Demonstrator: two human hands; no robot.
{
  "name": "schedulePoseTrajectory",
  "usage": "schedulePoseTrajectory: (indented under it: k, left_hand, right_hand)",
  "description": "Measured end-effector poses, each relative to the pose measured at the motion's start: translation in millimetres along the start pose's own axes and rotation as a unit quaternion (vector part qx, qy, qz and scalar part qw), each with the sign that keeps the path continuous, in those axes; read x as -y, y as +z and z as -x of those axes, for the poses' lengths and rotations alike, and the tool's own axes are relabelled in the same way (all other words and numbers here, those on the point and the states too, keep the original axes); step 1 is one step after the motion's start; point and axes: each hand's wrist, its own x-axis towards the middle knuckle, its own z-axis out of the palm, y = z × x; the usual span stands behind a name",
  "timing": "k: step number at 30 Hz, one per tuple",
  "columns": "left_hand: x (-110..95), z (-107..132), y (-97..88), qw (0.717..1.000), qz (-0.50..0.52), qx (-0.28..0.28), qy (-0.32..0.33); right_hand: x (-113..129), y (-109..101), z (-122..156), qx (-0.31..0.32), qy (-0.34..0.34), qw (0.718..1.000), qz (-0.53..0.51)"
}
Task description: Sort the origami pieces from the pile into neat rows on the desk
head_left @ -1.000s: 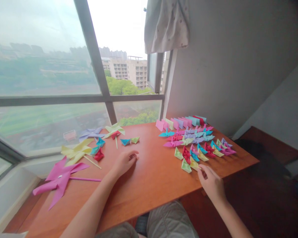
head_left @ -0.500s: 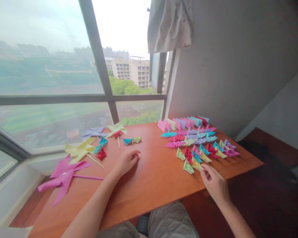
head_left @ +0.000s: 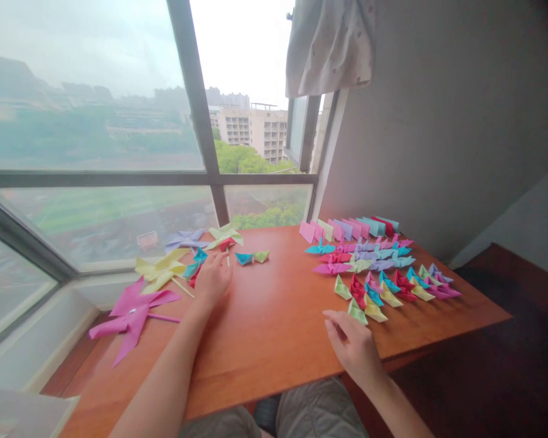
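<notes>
My left hand [head_left: 214, 280] reaches over the left part of the table, back upward and fingers stretched forward. It partly covers a red paper boat [head_left: 193, 278] and lies close to blue paper boats [head_left: 198, 258] and the stick of the light green pinwheel [head_left: 225, 236]. Nothing shows in its fingers. My right hand [head_left: 354, 344] hovers near the table's front, fingers loosely bent and apart, holding nothing visible. Just beyond it are a light green paper boat [head_left: 358, 312] and a yellow paper boat [head_left: 375, 312], at the near end of several boats in rows.
Behind the boats are rows of folded paper cranes [head_left: 333, 263] and a line of standing folded cards [head_left: 347, 230]. A blue boat [head_left: 244, 259] and a green boat [head_left: 261, 257] sit mid-table. Yellow [head_left: 159, 267] and pink [head_left: 134, 313] pinwheels lie left, beside the window.
My left hand has moved left and forward to the boats by the pinwheels. My right hand has drawn left, away from the yellow boat. The view has shifted slightly left.
</notes>
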Motion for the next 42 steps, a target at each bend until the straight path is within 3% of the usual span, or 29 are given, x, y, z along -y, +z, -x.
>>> schedulePoseTrajectory:
  k: [4,8,17,28,33,39,42]
  left_hand:
    - [-3,-4,11.2,0.998,-0.009,0.037,0.055]
    - [-9,-3,22.2,0.995,-0.018,0.059,0.080]
    - [-4,-5,21.6,0.996,-0.011,0.051,0.068]
    - [-26,0,-6.6,0.994,0.056,0.050,0.074]
    - [-44,7,-14.2,0.980,0.127,0.104,0.112]
    - [-77,22,-1.7,0.940,0.200,0.218,0.168]
    - [-91,31,4.3,0.920,0.222,0.263,0.186]
  right_hand:
    - [15,31,-16,0.070,0.003,0.997,-0.044]
    - [20,47,-24,0.097,0.004,0.994,-0.051]
    - [19,45,-21,0.096,0.007,0.994,-0.060]
    - [18,45,-22,0.082,0.026,0.993,-0.084]
    - [18,41,-26,0.069,0.067,0.987,-0.131]
    - [13,42,-31,0.029,0.160,0.969,-0.184]
    - [11,43,-31,0.021,0.170,0.965,-0.200]
